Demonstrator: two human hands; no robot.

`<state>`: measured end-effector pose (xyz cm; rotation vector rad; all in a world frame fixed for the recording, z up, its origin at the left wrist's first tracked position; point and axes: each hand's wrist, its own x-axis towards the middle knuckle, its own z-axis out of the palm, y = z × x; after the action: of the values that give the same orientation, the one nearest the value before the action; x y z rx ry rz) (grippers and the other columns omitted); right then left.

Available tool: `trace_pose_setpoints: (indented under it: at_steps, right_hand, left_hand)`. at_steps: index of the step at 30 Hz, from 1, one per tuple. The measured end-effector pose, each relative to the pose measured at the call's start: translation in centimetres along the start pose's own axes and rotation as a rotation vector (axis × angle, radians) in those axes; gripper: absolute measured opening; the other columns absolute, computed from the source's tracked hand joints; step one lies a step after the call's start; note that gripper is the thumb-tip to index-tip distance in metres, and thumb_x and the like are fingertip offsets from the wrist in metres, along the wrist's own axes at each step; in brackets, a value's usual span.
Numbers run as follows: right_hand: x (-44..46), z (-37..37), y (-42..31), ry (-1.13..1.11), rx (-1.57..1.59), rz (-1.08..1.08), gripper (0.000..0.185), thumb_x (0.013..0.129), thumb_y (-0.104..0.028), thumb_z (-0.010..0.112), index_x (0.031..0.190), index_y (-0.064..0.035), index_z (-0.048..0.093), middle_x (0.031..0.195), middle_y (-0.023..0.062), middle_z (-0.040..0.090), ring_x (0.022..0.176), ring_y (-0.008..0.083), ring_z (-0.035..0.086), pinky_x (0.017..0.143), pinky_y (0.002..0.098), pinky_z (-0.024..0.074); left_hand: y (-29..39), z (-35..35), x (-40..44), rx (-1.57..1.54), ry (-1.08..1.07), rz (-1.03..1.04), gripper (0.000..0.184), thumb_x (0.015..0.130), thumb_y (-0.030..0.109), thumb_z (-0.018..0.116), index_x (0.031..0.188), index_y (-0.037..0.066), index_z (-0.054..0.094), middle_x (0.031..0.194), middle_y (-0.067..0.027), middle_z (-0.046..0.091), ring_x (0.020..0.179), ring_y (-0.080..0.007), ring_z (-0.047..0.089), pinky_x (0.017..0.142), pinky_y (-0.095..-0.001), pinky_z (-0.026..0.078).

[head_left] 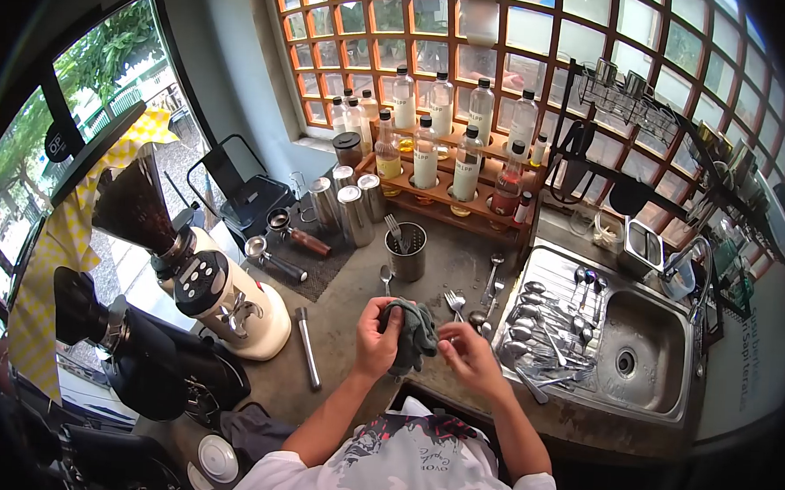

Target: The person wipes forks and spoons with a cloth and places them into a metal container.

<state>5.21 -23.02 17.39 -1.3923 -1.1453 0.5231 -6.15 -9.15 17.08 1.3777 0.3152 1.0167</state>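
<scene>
Cloth (415,333), one, grey-green, bunched. Location: before the person's chest, above the near part of the counter (346,287). Left hand (377,333) closed on its left side, thumb pressing the folds. Right hand (468,360) just beside its right side, fingers parted and loosely curled, no object visible in them; contact with the cloth cannot be told. Handling, as judged: light, soft, limp, not fragile; any gathered fold gives a hold. Long axis: roughly away from and toward the person, loose folds hanging on the near side; no fixed front.

Spoon (386,273), one, metal. Bowl beyond the left hand, pointing away from the person; long axis likewise. Lower handle hidden; held or lying, cannot tell. Judged light, stiff, smooth, slippery if wet; best taken by the handle.

Adjacent: perforated cup (406,260) containing a fork (396,229); cutlery (539,332), heaped, beside the sink (676,384).
</scene>
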Motion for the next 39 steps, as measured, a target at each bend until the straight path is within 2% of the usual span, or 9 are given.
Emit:
trace_pose_setpoints:
  at_steps: [7, 11, 14, 19, 23, 26, 31, 34, 39]
  right_hand:
    - [-1.3, 0.2, 0.1, -0.020, 0.055, 0.111, 0.019, 0.089, -0.007, 0.057, 0.106, -0.0010, 0.053, 0.072, 0.0076, 0.060, 0.063, 0.0106, 0.056, 0.058, 0.0248, 0.0442]
    - [-2.3, -1.5, -0.4, -0.085, -0.166, 0.135, 0.015, 0.088, -0.010, 0.058, 0.101, -0.0025, 0.056, 0.071, 0.0116, 0.062, 0.062, 0.0176, 0.059, 0.056, 0.0287, 0.0444]
    - [-2.6, -2.6, -0.8, -0.096, -0.281, 0.068, 0.012, 0.087, -0.011, 0.059, 0.097, -0.0040, 0.058, 0.071, 0.0142, 0.062, 0.061, 0.0239, 0.061, 0.055, 0.0321, 0.0447]
    - [-2.8, -3.9, -0.9, -0.143, -0.369, 0.092, 0.013, 0.084, -0.014, 0.062, 0.094, -0.0060, 0.059, 0.071, 0.0153, 0.061, 0.063, 0.0313, 0.059, 0.055, 0.0363, 0.0450]
    - [-2.6, -3.2, -0.2, -0.192, -0.422, 0.095, 0.014, 0.084, -0.015, 0.063, 0.093, -0.0059, 0.059, 0.070, 0.0149, 0.061, 0.062, 0.0309, 0.060, 0.055, 0.0365, 0.0452]
    - [-1.9, -2.1, 0.3, -0.167, -0.553, 0.147, 0.014, 0.084, -0.016, 0.063, 0.093, -0.0052, 0.060, 0.070, 0.0148, 0.061, 0.062, 0.0307, 0.060, 0.055, 0.0360, 0.0456]
    - [-1.4, -1.6, 0.4, -0.197, -0.292, 0.155, 0.016, 0.084, -0.015, 0.063, 0.094, -0.0032, 0.060, 0.071, 0.0151, 0.062, 0.062, 0.0295, 0.061, 0.056, 0.0340, 0.0462]
    - [-1.5, -1.7, 0.5, -0.230, -0.269, 0.114, 0.017, 0.084, -0.014, 0.063, 0.095, -0.0021, 0.060, 0.071, 0.0157, 0.063, 0.062, 0.0296, 0.061, 0.056, 0.0336, 0.0465]
    - [-2.0, -2.3, 1.0, -0.262, -0.273, 0.123, 0.016, 0.084, -0.012, 0.063, 0.095, -0.0013, 0.061, 0.071, 0.0155, 0.064, 0.059, 0.0264, 0.061, 0.057, 0.0327, 0.0469]
  left_hand:
    - [0.6, -1.1, 0.4, 0.416, -0.023, 0.003, 0.020, 0.092, 0.022, 0.056, 0.089, 0.003, 0.056, 0.083, -0.0045, 0.063, 0.073, -0.0090, 0.056, 0.064, -0.0227, 0.044]
    - [2.5, -1.1, 2.1, 0.625, -0.145, 0.249, 0.020, 0.090, 0.022, 0.059, 0.082, 0.003, 0.056, 0.071, -0.0049, 0.058, 0.061, -0.0095, 0.050, 0.055, -0.0234, 0.039]
    - [3.0, -1.6, 4.4, 0.813, -0.070, 0.794, 0.019, 0.088, 0.019, 0.062, 0.081, 0.003, 0.055, 0.065, -0.0070, 0.052, 0.055, -0.0111, 0.046, 0.052, -0.0244, 0.038]
    - [3.3, -2.9, 4.4, 0.775, 0.023, 0.362, 0.016, 0.087, 0.018, 0.062, 0.084, 0.003, 0.055, 0.066, -0.0049, 0.053, 0.057, -0.0092, 0.047, 0.051, -0.0241, 0.038]
    - [5.4, -1.9, 3.0, 0.708, -0.180, 0.017, 0.016, 0.087, 0.017, 0.063, 0.087, 0.004, 0.054, 0.070, -0.0026, 0.053, 0.058, -0.0075, 0.047, 0.052, -0.0234, 0.038]
    - [5.6, -1.4, 1.7, 0.416, -0.550, -0.178, 0.015, 0.087, 0.016, 0.062, 0.091, 0.005, 0.054, 0.076, -0.0017, 0.054, 0.063, -0.0044, 0.047, 0.054, -0.0210, 0.037]
    - [4.3, -0.3, 0.5, 0.310, -0.720, -0.047, 0.015, 0.086, 0.016, 0.063, 0.092, 0.005, 0.055, 0.080, -0.0045, 0.056, 0.066, -0.0115, 0.052, 0.060, -0.0242, 0.041]
    - [4.1, -0.2, 0.9, 0.697, -0.737, 0.360, 0.017, 0.084, 0.018, 0.063, 0.094, 0.005, 0.057, 0.084, -0.0071, 0.057, 0.075, -0.0225, 0.057, 0.068, -0.0316, 0.045]
    - [1.8, -1.3, 1.4, 0.909, -0.688, 0.445, 0.022, 0.083, 0.021, 0.062, 0.096, 0.004, 0.058, 0.094, -0.0102, 0.061, 0.083, -0.0328, 0.058, 0.074, -0.0387, 0.045]
